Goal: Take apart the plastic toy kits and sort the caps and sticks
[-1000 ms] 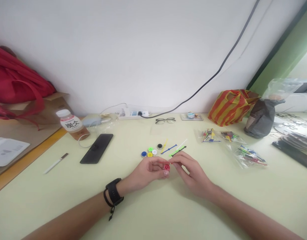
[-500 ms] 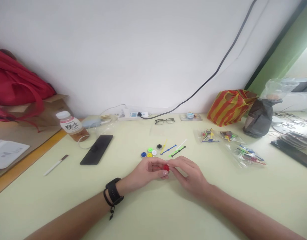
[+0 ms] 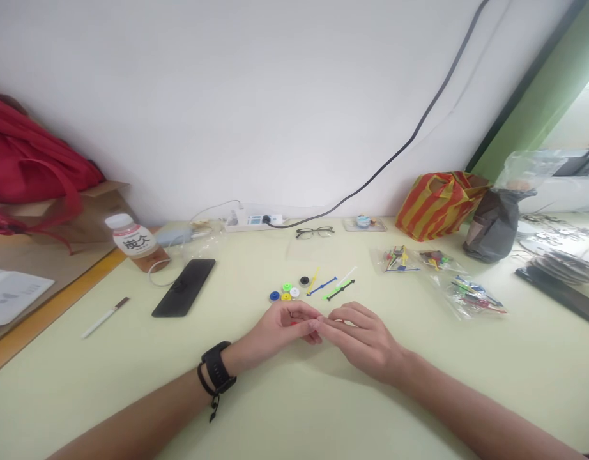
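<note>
At the far left, a red bag point(image 3: 40, 153) sits on a cardboard box point(image 3: 96, 217). On the pale table point(image 3: 131, 390), a pen point(image 3: 105, 317) lies near a drink bottle point(image 3: 137, 243), and a thin white cable loops beside a black phone point(image 3: 184, 287). Farther back, a power strip point(image 3: 256, 222) stands against the wall, with a dark cord plugged in.

Blue, yellow, green, white and black wheels point(image 3: 274, 296) lie just beyond the left hand point(image 3: 282, 329), whose fingers are curled in around a red piece point(image 3: 294, 324); those fingers cover most of it. Coloured sticks point(image 3: 322, 286) lie next, in front of the glasses point(image 3: 314, 232).

The right hand point(image 3: 366, 338) has bent fingers, its tips touching the left fingertips; whether it grips anything cannot be told.

Beyond it lie a clear case point(image 3: 365, 223) and plastic packets point(image 3: 476, 297) of coloured bits. A striped bag point(image 3: 438, 204), a dark bag point(image 3: 493, 223) and a stack of discs point(image 3: 563, 267) fill the right side.
</note>
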Tool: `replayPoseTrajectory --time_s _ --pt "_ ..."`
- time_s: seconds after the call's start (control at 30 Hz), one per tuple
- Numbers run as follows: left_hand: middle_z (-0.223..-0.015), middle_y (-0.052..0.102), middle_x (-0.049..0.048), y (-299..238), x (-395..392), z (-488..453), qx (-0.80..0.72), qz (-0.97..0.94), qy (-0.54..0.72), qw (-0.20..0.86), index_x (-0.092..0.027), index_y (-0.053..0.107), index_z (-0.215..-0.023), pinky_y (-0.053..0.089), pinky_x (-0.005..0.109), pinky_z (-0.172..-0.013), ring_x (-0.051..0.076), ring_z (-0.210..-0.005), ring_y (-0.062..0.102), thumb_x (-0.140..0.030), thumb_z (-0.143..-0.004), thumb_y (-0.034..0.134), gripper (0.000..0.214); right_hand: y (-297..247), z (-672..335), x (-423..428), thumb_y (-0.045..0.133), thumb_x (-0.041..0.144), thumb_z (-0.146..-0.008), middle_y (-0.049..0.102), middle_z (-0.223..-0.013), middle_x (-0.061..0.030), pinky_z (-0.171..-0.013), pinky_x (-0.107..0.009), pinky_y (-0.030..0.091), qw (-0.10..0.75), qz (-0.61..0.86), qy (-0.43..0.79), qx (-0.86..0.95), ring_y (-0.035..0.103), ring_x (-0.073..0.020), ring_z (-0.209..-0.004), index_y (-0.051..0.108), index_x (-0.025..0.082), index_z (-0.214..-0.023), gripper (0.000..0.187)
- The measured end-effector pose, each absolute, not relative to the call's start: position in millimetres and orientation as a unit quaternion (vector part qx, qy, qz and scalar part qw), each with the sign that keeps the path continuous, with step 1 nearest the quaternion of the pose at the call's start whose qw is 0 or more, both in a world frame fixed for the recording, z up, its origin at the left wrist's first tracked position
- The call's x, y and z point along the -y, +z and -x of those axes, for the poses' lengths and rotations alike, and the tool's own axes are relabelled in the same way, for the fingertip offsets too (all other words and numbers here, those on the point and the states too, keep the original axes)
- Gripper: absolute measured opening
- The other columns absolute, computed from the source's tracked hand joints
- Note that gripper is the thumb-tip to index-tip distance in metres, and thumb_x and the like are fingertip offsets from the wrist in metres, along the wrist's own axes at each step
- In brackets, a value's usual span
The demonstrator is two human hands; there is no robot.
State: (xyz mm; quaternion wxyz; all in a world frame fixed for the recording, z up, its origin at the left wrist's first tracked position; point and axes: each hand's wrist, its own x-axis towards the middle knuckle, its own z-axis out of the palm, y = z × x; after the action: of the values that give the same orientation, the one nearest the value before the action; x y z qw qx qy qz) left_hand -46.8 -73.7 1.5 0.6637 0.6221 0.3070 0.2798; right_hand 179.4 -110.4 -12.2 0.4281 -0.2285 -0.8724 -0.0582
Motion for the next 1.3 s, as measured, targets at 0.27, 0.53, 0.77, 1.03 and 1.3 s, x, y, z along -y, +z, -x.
replayPoseTrajectory --time_s 0.27,0.53,0.77,1.03,1.3 --pt "-0.099 0.077 0.009 -5.1 80.2 45.1 -0.313 -0.661 0.336 0.594 -0.015 0.076 -0.105 0.059 0.03 -0.085 0.019 -0.09 0.072 -0.031 -0.092 0.076 0.02 -17.1 -181.6 105.6 0.064 0.015 -0.097 0.076 -0.093 -0.0053 -0.074 -0.03 0.058 0.46 0.323 0.172 0.809 0.069 -0.0171 -0.081 0.069 0.023 -0.117 0.022" --pt "-0.089 0.075 0.0026 -5.4 84.2 50.6 -0.29 -0.809 0.354 0.369 -0.018 0.074 -0.097 0.057 0.024 -0.077 0.014 -0.079 0.071 -0.014 -0.088 0.071 0.011 -15.9 -181.2 109.1 0.064 0.021 -0.096 0.073 -0.091 -0.0031 -0.081 -0.03 0.057 0.407 0.355 0.359 0.762 0.066 -0.0159 -0.081 0.067 0.022 -0.113 0.018" --pt "-0.088 0.073 0.0036 -3.2 86.5 49.7 -0.291 -0.806 0.358 0.372 -0.018 0.071 -0.093 0.056 0.025 -0.076 0.015 -0.08 0.07 -0.015 -0.089 0.07 0.005 -11.1 -182.7 108.5 0.062 0.023 -0.097 0.072 -0.094 -0.004 -0.082 -0.031 0.055 0.396 0.355 0.373 0.76 0.063 -0.0164 -0.083 0.068 0.022 -0.114 0.017" --pt "-0.104 0.072 0.0101 1.2 85.3 50.3 -0.25 -0.702 0.339 0.574 -0.016 0.072 -0.101 0.057 0.035 -0.093 0.02 -0.098 0.069 -0.027 -0.096 0.07 0.012 -5.7 -187.7 105.0 0.066 0.026 -0.096 0.067 -0.104 -0.0054 -0.083 -0.034 0.055 0.427 0.365 0.329 0.759 0.062 -0.0176 -0.088 0.064 0.026 -0.118 0.022" --pt "-0.097 0.074 0.0066 -7.1 73.3 51.1 -0.298 -0.595 0.37 0.648 -0.016 0.074 -0.104 0.06 0.034 -0.09 0.019 -0.093 0.072 -0.028 -0.087 0.082 0.023 -11.2 -192.4 104.9 0.058 0.021 -0.101 0.062 -0.088 -0.0014 -0.074 -0.032 0.052 0.458 0.353 0.225 0.784 0.057 -0.0162 -0.078 0.058 0.03 -0.134 0.034"
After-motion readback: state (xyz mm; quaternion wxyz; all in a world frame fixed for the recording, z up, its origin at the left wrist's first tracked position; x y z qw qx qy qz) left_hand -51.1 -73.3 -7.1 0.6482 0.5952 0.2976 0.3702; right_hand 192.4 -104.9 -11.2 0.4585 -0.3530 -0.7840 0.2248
